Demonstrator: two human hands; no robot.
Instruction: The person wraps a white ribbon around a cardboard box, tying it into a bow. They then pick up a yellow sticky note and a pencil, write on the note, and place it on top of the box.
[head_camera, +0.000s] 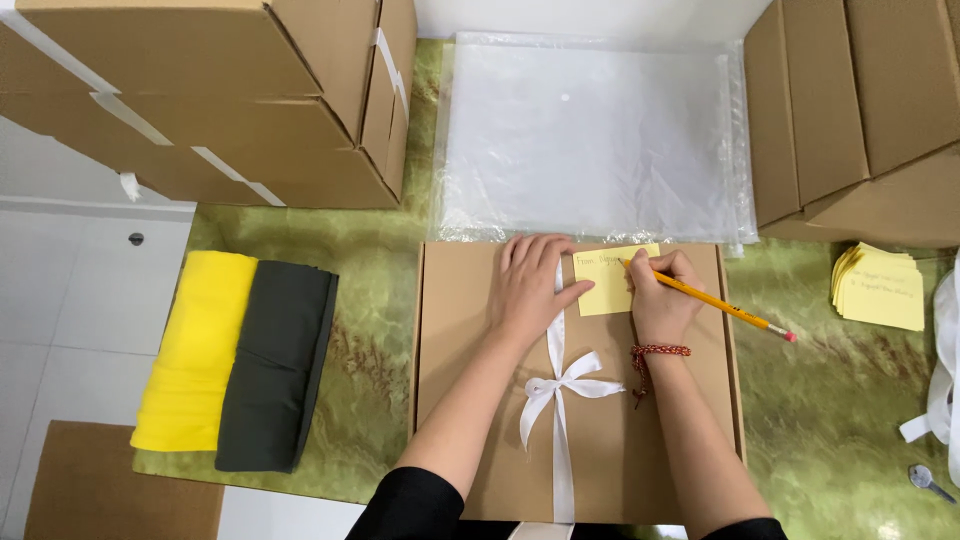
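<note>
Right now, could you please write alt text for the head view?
A right hand writes with a yellow pencil on a yellow sticky note atop a flat brown cardboard box tied with white ribbon; the left hand steadies the note. Folded yellow and dark green fabrics lie left.

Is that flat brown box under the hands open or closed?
Closed. The flat brown box has its lid down, and a white ribbon runs over it, tied in a bow. The left hand rests flat on top.
</note>
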